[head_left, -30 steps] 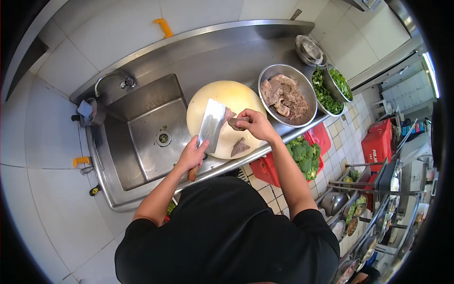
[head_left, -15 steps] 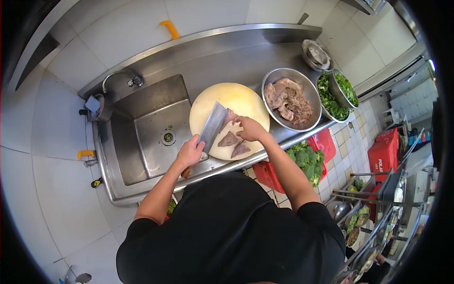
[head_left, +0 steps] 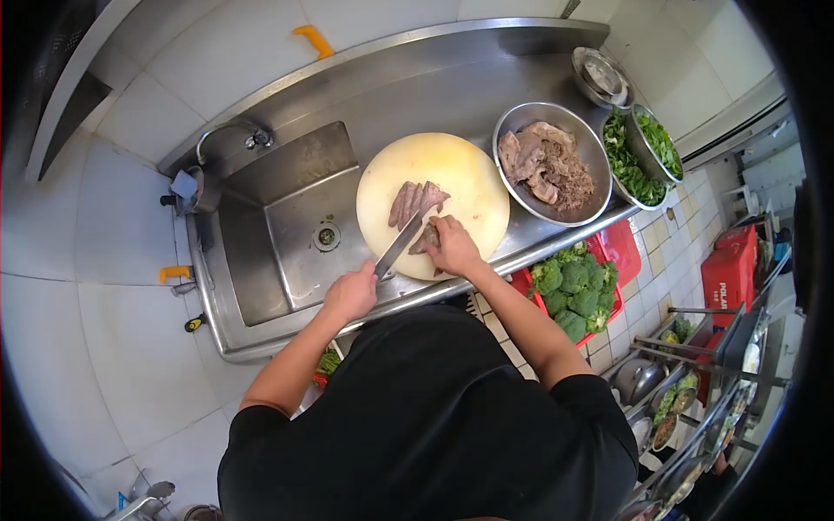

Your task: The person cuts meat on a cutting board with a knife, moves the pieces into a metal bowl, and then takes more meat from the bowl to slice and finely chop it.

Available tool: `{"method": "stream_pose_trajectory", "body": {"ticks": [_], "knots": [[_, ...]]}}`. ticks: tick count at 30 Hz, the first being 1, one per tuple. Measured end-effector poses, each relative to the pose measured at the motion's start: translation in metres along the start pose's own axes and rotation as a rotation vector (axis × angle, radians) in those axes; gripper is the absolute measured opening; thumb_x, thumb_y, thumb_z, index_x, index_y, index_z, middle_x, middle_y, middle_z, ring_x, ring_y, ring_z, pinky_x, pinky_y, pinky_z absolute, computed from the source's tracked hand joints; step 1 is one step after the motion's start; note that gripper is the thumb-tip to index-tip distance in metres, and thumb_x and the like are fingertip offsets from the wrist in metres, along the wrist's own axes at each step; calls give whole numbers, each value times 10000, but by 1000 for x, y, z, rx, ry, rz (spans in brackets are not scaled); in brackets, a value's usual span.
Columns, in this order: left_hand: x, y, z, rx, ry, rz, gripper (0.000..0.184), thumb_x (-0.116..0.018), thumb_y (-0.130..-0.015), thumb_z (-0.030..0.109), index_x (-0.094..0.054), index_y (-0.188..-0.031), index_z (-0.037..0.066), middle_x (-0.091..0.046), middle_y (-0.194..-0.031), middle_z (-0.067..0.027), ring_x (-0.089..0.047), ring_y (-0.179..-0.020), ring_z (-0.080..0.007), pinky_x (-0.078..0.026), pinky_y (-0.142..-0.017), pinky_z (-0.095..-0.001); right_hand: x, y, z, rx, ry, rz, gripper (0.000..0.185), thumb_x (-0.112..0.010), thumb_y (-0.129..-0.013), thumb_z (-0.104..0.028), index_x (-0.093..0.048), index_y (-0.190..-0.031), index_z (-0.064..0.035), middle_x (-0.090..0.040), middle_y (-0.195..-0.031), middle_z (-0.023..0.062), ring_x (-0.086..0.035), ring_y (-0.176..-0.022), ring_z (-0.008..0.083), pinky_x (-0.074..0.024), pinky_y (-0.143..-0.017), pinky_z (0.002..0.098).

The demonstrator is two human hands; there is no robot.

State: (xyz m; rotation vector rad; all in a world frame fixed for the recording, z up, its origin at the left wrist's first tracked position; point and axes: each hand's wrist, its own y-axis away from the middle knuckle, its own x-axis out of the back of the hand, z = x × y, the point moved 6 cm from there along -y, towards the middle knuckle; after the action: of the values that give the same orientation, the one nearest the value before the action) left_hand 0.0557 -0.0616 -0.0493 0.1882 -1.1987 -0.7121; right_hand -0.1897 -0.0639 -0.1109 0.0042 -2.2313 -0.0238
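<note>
My left hand [head_left: 351, 293] is closed around the handle of a cleaver [head_left: 400, 246], whose blade points up and to the right over a round, pale chopping board [head_left: 473, 187]. Against the near side of the blade lies a piece of cooked meat [head_left: 425, 239], gripped by the bent fingers of my right hand [head_left: 455, 248]. Beyond the blade, several meat slices [head_left: 415, 201] rest side by side on the board. Part of the held meat is hidden under my fingers.
To the left is a steel sink [head_left: 287, 252] with a tap [head_left: 259, 137]. On the right stand a steel bowl of cooked meat [head_left: 552, 169] and bowls of leafy greens [head_left: 627, 165]. Below the counter edge, a red basket holds broccoli [head_left: 575, 291]. A loaded rack [head_left: 695, 382] stands farther right.
The cleaver has turned from showing its broad side to nearly edge-on. Slices now lie together beyond the blade, and my right hand has taken hold of a nearer meat piece. The view has shifted slightly.
</note>
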Motion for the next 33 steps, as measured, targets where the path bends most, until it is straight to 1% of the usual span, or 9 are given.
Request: {"method": "stream_pose_trajectory", "body": {"ticks": [1, 3, 10, 16, 19, 22, 25, 28, 33], "knots": [[0, 0, 0, -5, -8, -5, 239, -506, -1065, 267, -515, -1193, 66, -701, -918, -325, -680, -911, -535, -514, -839, -638, 4, 2, 0, -30, -9, 82, 400, -711, -899, -196, -663, -1255, -21, -614, -1271, 203, -612, -1168, 404, -517, -1001, 495], [-1, -3, 3, -19, -22, -16, 254, -491, -1067, 263, -514, -1218, 59, -714, -964, -320, -691, -940, -529, -520, -863, -637, 1, 0, 5, -37, -43, 95, 365, -706, -903, -174, -669, -1234, -24, -615, -1256, 189, -611, -1155, 396, -517, -993, 488], [-1, -13, 13, -23, -30, -7, 237, -500, -1063, 241, -510, -1200, 47, -712, -956, -328, -693, -933, -531, -519, -860, -638, -4, 6, -6, 27, 70, 224, 258, -682, -931, -157, -685, -1157, -32, -620, -1163, 169, -595, -1109, 354, -503, -985, 456], [-2, -10, 18, -22, -36, -6, 249, -516, -1052, 233, -498, -1204, 37, -705, -949, -340, -692, -933, -537, -522, -861, -636, -25, 4, -9, 60, 59, 113, 261, -671, -934, -175, -683, -1146, -24, -617, -1204, 147, -583, -1135, 336, -467, -1024, 439], [-6, -11, 16, -38, -22, 4, 261, -526, -1044, 226, -485, -1209, 28, -695, -930, -355, -680, -908, -552, -516, -849, -645, 4, 18, -33, 227, 196, 358, 274, -689, -914, -173, -685, -1146, -27, -628, -1188, 140, -569, -1163, 317, -445, -1045, 437], [-6, -12, 14, -27, -16, 0, 267, -524, -1043, 225, -488, -1219, 28, -700, -940, -350, -687, -919, -544, -525, -857, -638, -2, 25, -43, 332, 241, 176, 260, -680, -910, -178, -687, -1123, -29, -631, -1153, 124, -562, -1166, 294, -436, -1031, 426], [-6, -14, 15, -27, -15, -7, 271, -523, -1043, 227, -490, -1224, 28, -703, -960, -348, -694, -937, -535, -529, -866, -632, -13, 18, -32, 282, 279, 45, 223, -637, -926, -182, -685, -1090, -37, -624, -1118, 109, -570, -1143, 281, -450, -978, 407], [-3, -12, 17, -35, -6, 0, 271, -530, -1037, 220, -482, -1216, 22, -693, -948, -363, -682, -923, -550, -519, -860, -641, -20, 13, -33, 376, 447, 86, 188, -589, -946, -187, -680, -1038, -51, -618, -1068, 101, -576, -1122, 283, -457, -938, 401], [-4, -15, 17, -34, 5, 6, 275, -532, -1035, 215, -483, -1219, 16, -691, -944, -362, -681, -926, -551, -516, -864, -634, -19, 14, -35, 359, 398, 93, 166, -587, -949, -194, -669, -989, -55, -630, -1045, 117, -591, -1104, 301, -480, -926, 407]]}}
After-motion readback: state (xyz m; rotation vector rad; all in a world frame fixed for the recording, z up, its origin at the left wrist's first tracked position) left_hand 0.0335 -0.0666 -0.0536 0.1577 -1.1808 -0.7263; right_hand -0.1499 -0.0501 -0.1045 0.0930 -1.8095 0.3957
